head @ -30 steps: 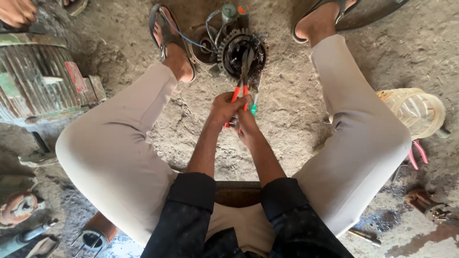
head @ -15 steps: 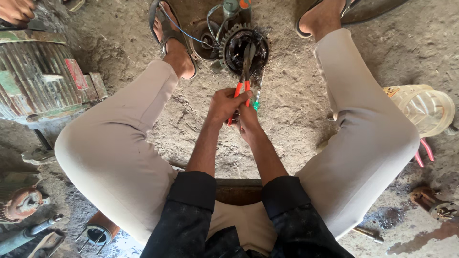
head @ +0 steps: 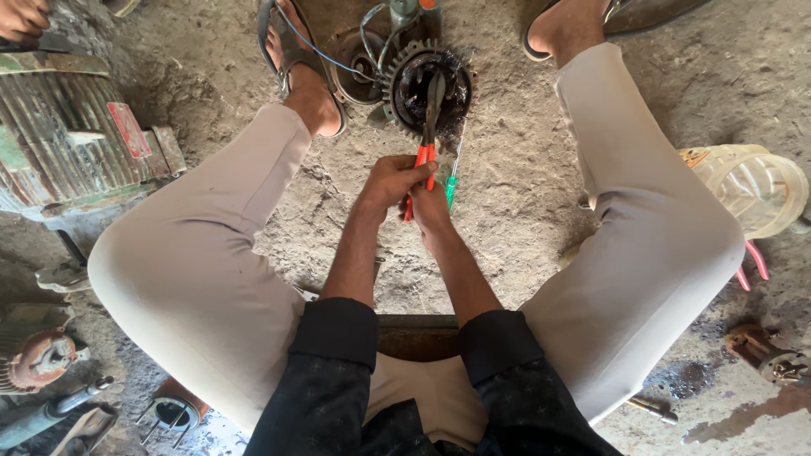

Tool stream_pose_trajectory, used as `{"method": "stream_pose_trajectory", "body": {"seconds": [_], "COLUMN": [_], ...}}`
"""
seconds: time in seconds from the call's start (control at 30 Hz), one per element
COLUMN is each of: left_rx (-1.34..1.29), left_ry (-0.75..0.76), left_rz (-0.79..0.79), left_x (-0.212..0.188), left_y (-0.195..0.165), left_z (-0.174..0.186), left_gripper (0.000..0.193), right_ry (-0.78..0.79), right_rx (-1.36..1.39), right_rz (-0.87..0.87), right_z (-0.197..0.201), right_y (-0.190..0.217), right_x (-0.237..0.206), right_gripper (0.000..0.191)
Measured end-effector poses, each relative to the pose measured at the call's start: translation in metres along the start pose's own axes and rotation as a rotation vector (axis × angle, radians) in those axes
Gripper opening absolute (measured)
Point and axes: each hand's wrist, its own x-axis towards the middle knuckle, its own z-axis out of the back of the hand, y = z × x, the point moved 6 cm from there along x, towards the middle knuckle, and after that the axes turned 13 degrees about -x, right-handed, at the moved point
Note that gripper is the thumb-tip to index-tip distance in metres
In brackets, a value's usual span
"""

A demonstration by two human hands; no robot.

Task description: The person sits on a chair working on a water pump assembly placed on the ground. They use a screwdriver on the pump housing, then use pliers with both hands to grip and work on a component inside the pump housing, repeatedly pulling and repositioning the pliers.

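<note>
Finned green motor casing lies well left of the round motor part, which sits on the dirt between the sandalled feet, prob. to brace it. Left hand & right hand, both clenched, squeeze orange-handled pliers into it; green screwdriver just beside.

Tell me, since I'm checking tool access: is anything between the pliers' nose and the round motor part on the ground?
Nothing visible. Both hands, left hand and right hand, grip the red-handled pliers, whose nose already reaches into the motor part. A green screwdriver lies beside.
</note>
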Motion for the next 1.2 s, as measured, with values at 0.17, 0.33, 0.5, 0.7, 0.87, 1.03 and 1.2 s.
{"method": "stream_pose_trajectory", "body": {"seconds": [0.17, 0.33, 0.5, 0.7, 0.87, 1.03, 1.2], "left_rx": [-0.065, -0.092, -0.136, -0.128, -0.078, 0.052, 0.119], "left_ry": [0.042, 0.074, 0.087, 0.015, -0.056, -0.153, -0.223], "left_rz": [-0.094, -0.150, -0.172, -0.213, -0.249, -0.260, -0.264], "left_x": [-0.003, 0.000, 0.003, -0.003, -0.018, -0.021, -0.010], "left_y": [-0.008, -0.006, -0.003, -0.009, -0.016, -0.022, -0.021], "left_z": [-0.005, -0.005, -0.011, -0.007, -0.011, -0.011, -0.008], "left_gripper": [0.059, 0.058, 0.056, 0.052, 0.053, 0.056, 0.054], "right_ry": [-0.020, -0.041, -0.051, -0.013, 0.078, 0.173, 0.162], "right_rx": [0.069, 0.090, 0.052, 0.088, 0.157, 0.238, 0.287], "right_rz": [0.027, 0.025, 0.011, 0.108, 0.022, 0.025, -0.021], "right_z": [-0.004, -0.006, -0.004, -0.013, -0.004, 0.002, 0.002], "right_y": [0.001, 0.003, 0.003, 0.014, 0.016, 0.018, 0.010], "right_x": [-0.002, -0.004, -0.002, -0.003, -0.010, -0.008, 0.006], "right_gripper": [0.023, 0.015, 0.019, 0.030, 0.039, 0.036, 0.027]}}
